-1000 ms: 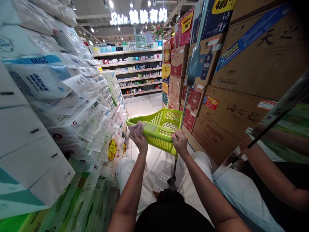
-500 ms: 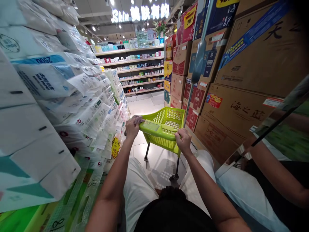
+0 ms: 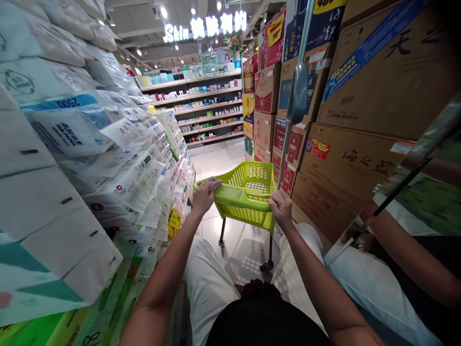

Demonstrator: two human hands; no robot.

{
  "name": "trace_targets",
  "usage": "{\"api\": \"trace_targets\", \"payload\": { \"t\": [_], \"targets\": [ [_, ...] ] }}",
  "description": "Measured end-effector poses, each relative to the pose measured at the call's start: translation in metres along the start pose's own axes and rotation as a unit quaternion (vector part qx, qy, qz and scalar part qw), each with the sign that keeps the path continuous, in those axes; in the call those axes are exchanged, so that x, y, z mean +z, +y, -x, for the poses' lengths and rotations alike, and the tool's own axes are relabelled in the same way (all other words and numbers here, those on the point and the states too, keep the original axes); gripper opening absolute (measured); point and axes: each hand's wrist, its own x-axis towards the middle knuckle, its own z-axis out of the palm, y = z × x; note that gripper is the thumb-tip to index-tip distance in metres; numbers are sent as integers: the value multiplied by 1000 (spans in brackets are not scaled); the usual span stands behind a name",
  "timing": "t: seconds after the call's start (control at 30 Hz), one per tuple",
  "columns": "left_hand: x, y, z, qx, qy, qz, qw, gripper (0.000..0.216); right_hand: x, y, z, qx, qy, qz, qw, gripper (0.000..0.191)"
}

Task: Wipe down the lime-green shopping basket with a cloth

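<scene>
A lime-green shopping cart (image 3: 243,194) stands on the floor before me, its lattice basket showing nothing inside. My left hand (image 3: 205,194) is closed around the left part of its handle, with a small greyish, crumpled bit of something by the fingertips that I cannot make out. Around the handle's right end my right hand (image 3: 281,206) is wrapped, close to a thin metal pole (image 3: 284,154). Dark legs with casters show under the basket.
Stacked tissue packs (image 3: 133,178) line the left side closely. Cardboard cartons (image 3: 353,158) rise on the right, with a reflective panel (image 3: 406,192) nearer me. Tiled floor (image 3: 212,161) leads toward shelves of small boxed goods (image 3: 212,103) beneath a lit sign.
The cart and both hands now appear slightly farther right in view. My left hand has shifted inward along the handle, leaving its left end showing. The right hand keeps its grip.
</scene>
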Motion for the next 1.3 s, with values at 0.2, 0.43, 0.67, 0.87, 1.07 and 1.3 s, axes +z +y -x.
{"api": "trace_targets", "payload": {
  "t": [0.2,0.43,0.67,0.87,1.07,1.3],
  "targets": [
    [4,39,17,59,-23,14,998,30,-15,18,-8,-36,14,84,996,27],
    [15,94,0,114,-147,-29,982,26,-18,27,-16,-50,-10,116,992,30],
    [1,61,-42,8,-238,60,969,34,-15,30,-14,-36,0,105,994,30],
    [21,99,-57,72,-344,79,933,31,-5,24,-12,-29,30,114,993,31],
    [23,98,-59,42,-389,147,909,30,-5,19,-13,-33,24,125,991,30],
    [-15,39,-59,-94,-415,234,874,33,-2,15,-9,-27,37,120,992,30]
  ]
}}
